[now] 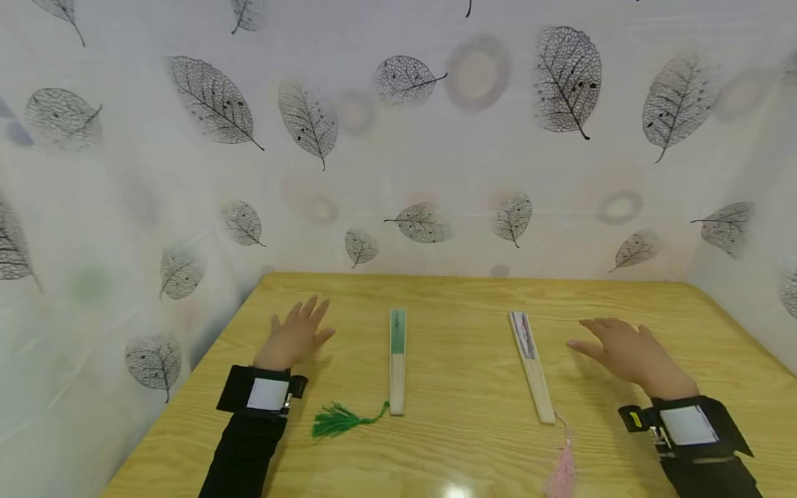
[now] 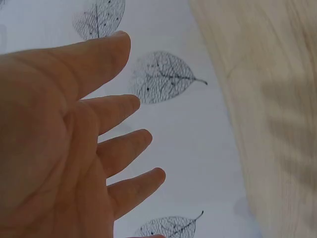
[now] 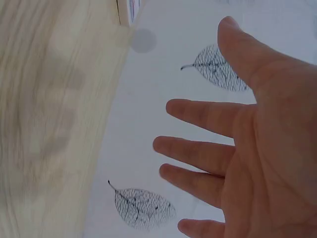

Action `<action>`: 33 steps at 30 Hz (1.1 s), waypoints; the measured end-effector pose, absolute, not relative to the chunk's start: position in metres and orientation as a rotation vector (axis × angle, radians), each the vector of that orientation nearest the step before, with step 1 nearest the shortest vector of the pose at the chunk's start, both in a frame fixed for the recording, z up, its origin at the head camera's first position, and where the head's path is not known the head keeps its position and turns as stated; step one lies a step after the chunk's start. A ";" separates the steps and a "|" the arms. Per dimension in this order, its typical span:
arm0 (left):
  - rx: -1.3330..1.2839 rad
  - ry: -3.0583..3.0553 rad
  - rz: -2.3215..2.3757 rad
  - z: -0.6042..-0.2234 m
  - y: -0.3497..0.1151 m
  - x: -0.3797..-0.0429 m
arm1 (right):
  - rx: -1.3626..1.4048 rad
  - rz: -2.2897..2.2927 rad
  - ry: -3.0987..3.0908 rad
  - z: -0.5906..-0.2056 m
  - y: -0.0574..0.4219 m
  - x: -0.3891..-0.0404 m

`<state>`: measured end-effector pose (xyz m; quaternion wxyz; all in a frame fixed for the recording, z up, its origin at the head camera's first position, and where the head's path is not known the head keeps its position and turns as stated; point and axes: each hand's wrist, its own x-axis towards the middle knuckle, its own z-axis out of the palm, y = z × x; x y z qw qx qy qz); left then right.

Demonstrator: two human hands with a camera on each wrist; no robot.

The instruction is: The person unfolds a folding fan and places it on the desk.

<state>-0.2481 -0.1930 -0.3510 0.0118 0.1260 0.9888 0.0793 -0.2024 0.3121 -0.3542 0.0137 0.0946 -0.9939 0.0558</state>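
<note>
Two folded hand fans lie on the table in the head view. The left one, a green-topped fan (image 1: 397,363), points away from me and has a green tassel (image 1: 339,420) spread to its left. The other, a fan with a purplish patterned top (image 1: 531,366), lies slightly slanted, its pink tassel (image 1: 563,470) trailing toward me. My left hand (image 1: 294,339) is held left of the green fan, fingers spread, touching neither fan. To the right of the patterned fan is my right hand (image 1: 635,354), its fingers extended and holding nothing. Both wrist views show bare palms.
A light wood-grain table (image 1: 461,387) carries the fans. Behind it and along both sides hangs a pale curtain (image 1: 411,159) printed with dark leaf skeletons. Black straps with white patches circle both wrists. A light reflection shows at the table's near edge.
</note>
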 end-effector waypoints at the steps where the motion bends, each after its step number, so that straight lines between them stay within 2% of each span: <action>1: 0.397 3.077 0.245 -0.352 -0.190 -0.248 | 0.307 0.154 -3.082 -0.355 0.307 -0.202; 7: 0.428 3.078 0.203 -0.356 -0.181 -0.247 | 0.387 0.054 -3.024 -0.362 0.272 -0.200; 15: 0.431 3.087 0.219 -0.353 -0.179 -0.243 | 0.276 0.164 -3.097 -0.371 0.238 -0.194; 25: 0.425 3.083 0.201 -0.352 -0.177 -0.242 | 0.104 0.278 -3.180 -0.377 0.229 -0.192; 33: 0.411 3.089 0.215 -0.354 -0.178 -0.243 | 0.081 0.334 -3.199 -0.376 0.230 -0.191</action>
